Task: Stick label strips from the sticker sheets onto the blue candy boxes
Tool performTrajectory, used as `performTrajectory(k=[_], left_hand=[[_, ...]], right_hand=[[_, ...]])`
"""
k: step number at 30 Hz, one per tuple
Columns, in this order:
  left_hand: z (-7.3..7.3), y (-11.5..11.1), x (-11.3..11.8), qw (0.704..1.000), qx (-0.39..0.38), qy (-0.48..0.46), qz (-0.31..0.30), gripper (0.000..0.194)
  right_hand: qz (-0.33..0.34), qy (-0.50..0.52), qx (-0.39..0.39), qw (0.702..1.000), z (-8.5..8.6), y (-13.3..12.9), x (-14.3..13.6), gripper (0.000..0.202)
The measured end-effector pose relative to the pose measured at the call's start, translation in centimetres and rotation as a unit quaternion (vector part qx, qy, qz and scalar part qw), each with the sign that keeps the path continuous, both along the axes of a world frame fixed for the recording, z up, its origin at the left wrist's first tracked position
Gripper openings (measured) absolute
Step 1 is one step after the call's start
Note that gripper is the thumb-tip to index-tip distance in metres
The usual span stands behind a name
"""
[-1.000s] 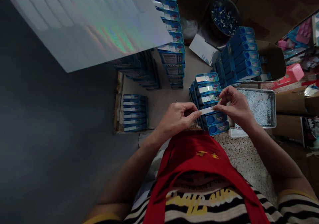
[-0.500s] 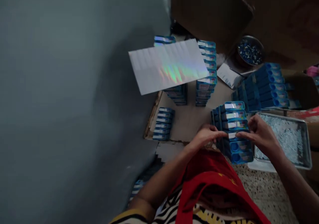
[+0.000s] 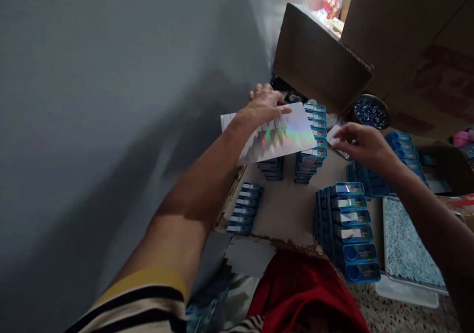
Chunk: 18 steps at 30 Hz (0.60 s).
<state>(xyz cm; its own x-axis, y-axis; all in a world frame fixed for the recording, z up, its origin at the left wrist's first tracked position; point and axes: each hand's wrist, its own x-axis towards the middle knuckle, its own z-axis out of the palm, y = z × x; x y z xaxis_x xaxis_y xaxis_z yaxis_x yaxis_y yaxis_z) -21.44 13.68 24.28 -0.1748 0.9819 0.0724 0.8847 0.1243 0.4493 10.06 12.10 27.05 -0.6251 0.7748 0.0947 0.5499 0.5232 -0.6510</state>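
My left hand [image 3: 264, 101] is at the far edge of a shiny rainbow-reflecting sheet [image 3: 296, 134], fingers curled at the edge and thumb on its face. The sheet lies across stacks of blue boxes [image 3: 311, 155]. Over at the right, my right hand [image 3: 359, 143] has thumb and forefinger closed at a piece of white paper [image 3: 332, 133]; its fingers partly cover the paper. Nearer me stands a block of blue boxes [image 3: 355, 234]. The upper ones have shiny strips on their ends, while the two nearest show bare round recesses.
A metal tray [image 3: 411, 239] of small pale-blue pieces lies right, above a white lid [image 3: 407, 291]. A round bowl [image 3: 371, 111] holds small blue and silver pieces. Cardboard boxes [image 3: 318, 56] stand behind, a wall [image 3: 92, 101] to the left. More blue boxes [image 3: 244, 209] sit front left.
Both hands have left the near block of blue boxes. The left went up to the shiny sheet, the right up to the white paper. The view has shifted; the blocks now appear lower.
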Motion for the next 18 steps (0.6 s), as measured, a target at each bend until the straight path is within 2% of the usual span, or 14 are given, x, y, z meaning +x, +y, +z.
performTrajectory(k=[2, 3, 7, 13, 18], left_hand=[[-0.7, 2.3, -0.8, 0.997, -0.066, -0.034, -0.026, 0.018], [-1.0, 2.7, -1.1, 0.995, -0.076, -0.062, -0.029, 0.013], [-1.9, 2.1, -1.4, 0.986, -0.020, -0.162, -0.032, 0.005], [-0.7, 0.9, -0.9, 0.985, 0.051, -0.160, -0.031, 0.007], [-0.6, 0.7, -1.3, 0.981, 0.031, -0.190, 0.000, 0.006]], right_hand=[[-0.026, -0.010, 0.118, 0.993, -1.5, 2.6, -4.3, 0.017], [-0.034, -0.024, 0.163, 0.986, -2.2, 3.6, -6.2, 0.021], [-0.015, -0.096, 0.259, 0.961, -3.9, 5.8, -11.1, 0.042], [0.009, -0.177, 0.309, 0.934, -4.7, 6.2, -14.2, 0.044], [0.032, -0.199, 0.337, 0.920, -5.6, 4.8, -14.2, 0.053]])
